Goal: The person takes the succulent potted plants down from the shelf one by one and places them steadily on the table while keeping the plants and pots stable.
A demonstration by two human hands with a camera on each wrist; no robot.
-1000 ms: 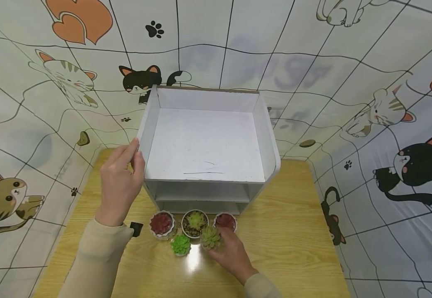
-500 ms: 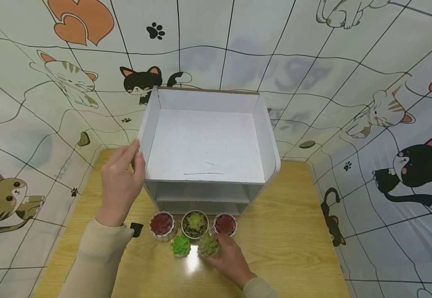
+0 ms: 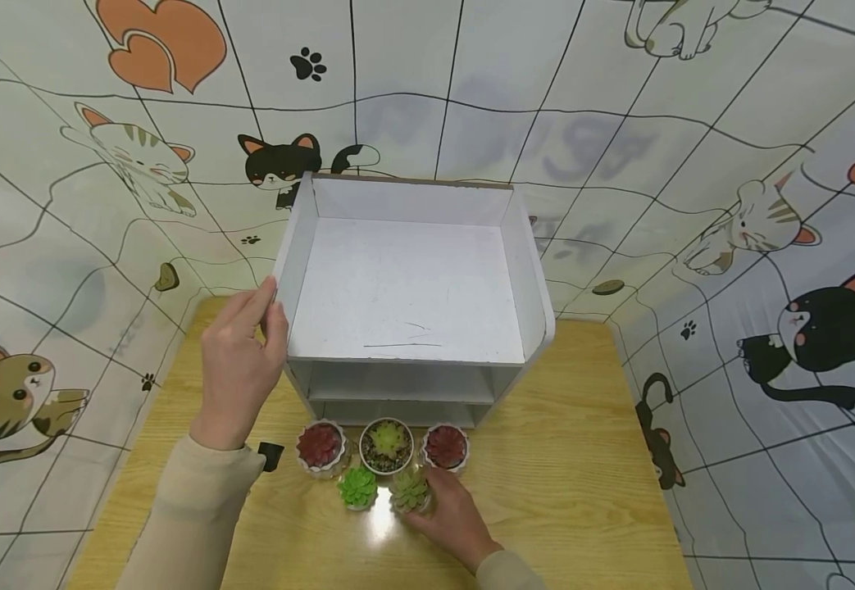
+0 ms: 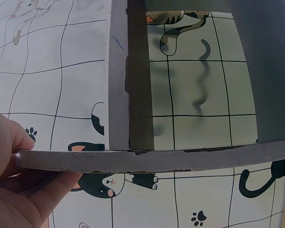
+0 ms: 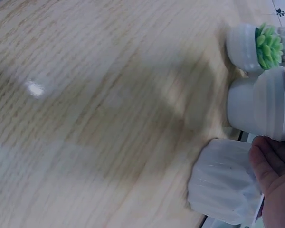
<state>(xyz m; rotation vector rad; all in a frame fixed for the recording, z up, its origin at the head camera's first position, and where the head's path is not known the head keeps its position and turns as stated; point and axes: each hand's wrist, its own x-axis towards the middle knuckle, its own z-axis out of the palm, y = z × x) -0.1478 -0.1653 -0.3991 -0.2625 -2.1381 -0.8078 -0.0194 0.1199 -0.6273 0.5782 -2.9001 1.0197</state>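
Note:
My left hand [image 3: 241,360] pinches the left side panel of a white shelf unit [image 3: 408,287] between thumb and fingers. The left wrist view shows the panel's edge [image 4: 133,161] in that grip. My right hand [image 3: 457,512] holds a pale green potted succulent [image 3: 408,489] by its right side, in front of the shelf. Its white ribbed pot [image 5: 259,104] shows in the right wrist view. Left of it stands a bright green succulent [image 3: 357,487]. Behind them are a red succulent [image 3: 320,445], a green one in a round pot [image 3: 386,438], and another red one [image 3: 445,447].
The shelf unit stands on a wooden table [image 3: 582,459], its lower compartments facing the plants. Walls with cat drawings [image 3: 471,74] enclose the table on three sides. A small black object [image 3: 270,456] shows beside the left sleeve.
The right hand has moved slightly left with the pale green succulent, uncovering the right red succulent and bringing it next to the bright green one. The left hand stays on the shelf panel.

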